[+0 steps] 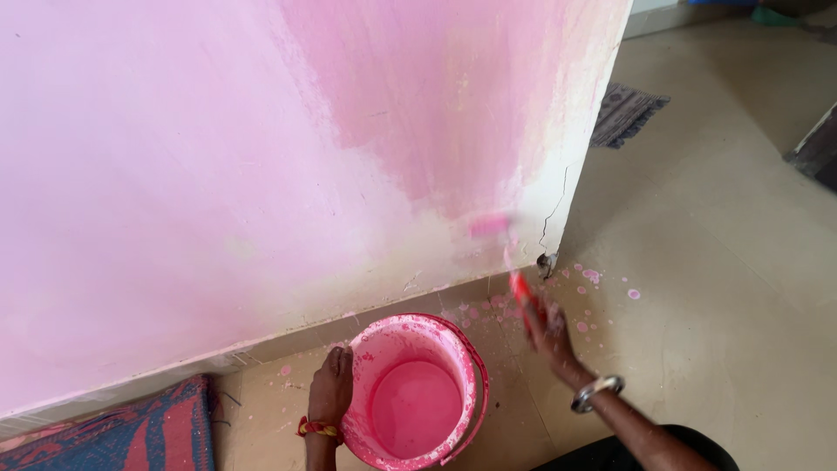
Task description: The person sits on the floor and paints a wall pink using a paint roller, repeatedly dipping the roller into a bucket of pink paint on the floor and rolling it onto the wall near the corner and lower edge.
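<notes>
The round plastic bucket (pixel 417 391) was pink, its rim blotched with paler pink smears, and the paint inside was a flat rose pink. The paint roller (pixel 491 225) above the right hand's fingers (pixel 542 321) carried a bright pink sleeve on a red handle. The plastered wall (pixel 261 157) showed deep pink beside pale lilac-pink, fading to cream low down. The tiled floor (pixel 715 262) was beige, dotted with pink drips. A red and yellow thread wristband (pixel 317 428) circled the left wrist; a silver metal bangle (pixel 596 392) the right. The woven mat (pixel 131 436) was striped red and blue.
</notes>
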`<state>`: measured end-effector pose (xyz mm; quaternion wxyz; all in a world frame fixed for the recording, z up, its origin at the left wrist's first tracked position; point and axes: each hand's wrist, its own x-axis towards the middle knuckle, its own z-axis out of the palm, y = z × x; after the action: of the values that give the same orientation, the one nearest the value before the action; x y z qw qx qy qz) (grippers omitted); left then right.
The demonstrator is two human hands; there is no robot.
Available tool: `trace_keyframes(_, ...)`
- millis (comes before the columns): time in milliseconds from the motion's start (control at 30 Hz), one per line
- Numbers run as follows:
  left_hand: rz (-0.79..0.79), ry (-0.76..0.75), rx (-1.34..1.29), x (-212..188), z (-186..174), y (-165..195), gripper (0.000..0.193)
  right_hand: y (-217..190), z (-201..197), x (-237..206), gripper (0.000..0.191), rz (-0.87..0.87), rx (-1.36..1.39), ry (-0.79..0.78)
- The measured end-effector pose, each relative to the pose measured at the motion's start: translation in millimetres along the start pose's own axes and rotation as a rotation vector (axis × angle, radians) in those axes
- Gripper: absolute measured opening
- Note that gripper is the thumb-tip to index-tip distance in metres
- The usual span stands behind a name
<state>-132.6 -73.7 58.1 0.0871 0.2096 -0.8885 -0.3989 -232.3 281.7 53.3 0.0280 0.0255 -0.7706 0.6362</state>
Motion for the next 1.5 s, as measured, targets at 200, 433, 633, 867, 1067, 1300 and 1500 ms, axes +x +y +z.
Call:
trace_keyframes(200, -0.041, -0.054, 0.010, -5.4, -1.0, 4.6, 0.047, -70.4, -17.7, 55.7, 0.050, -0.175, 0.200, 0.083)
trace_keyframes(433, -0.086, -0.042, 0.019, -2.8, 3.4, 0.4, 0.047, -23.4, -17.9, 34.6, 0.049, -0.242, -0.058, 0.125)
trace_keyframes(633, 0.071, 0.023, 0.001, -0.1, 10.2, -11.7, 0.053, 35.7, -10.3, -8.5, 0.049, -0.014, -0.025, 0.052)
trace_keyframes(867, -0.157, -0.074, 0.050, -1.4, 6.3, -4.9, 0.056, -5.7, -15.1, 24.5, 0.044, -0.141, 0.009, 0.139)
trace_keyframes(1067, 0.002, 0.001, 0.032, 1.5, 10.1, -10.5, 0.056, -57.5, -43.4, 71.7, 0.042, -0.192, 0.291, 0.124)
trace_keyframes(1300, -0.043, -0.015, 0.043, 2.7, 14.0, -19.0, 0.055, 12.8, -31.4, 35.2, 0.046, -0.082, 0.108, 0.096)
trace_keyframes(1500, 0.034, 0.027, 0.019, 2.4, 14.5, -19.1, 0.054, 32.7, -27.5, 10.1, 0.046, 0.069, 0.239, 0.024)
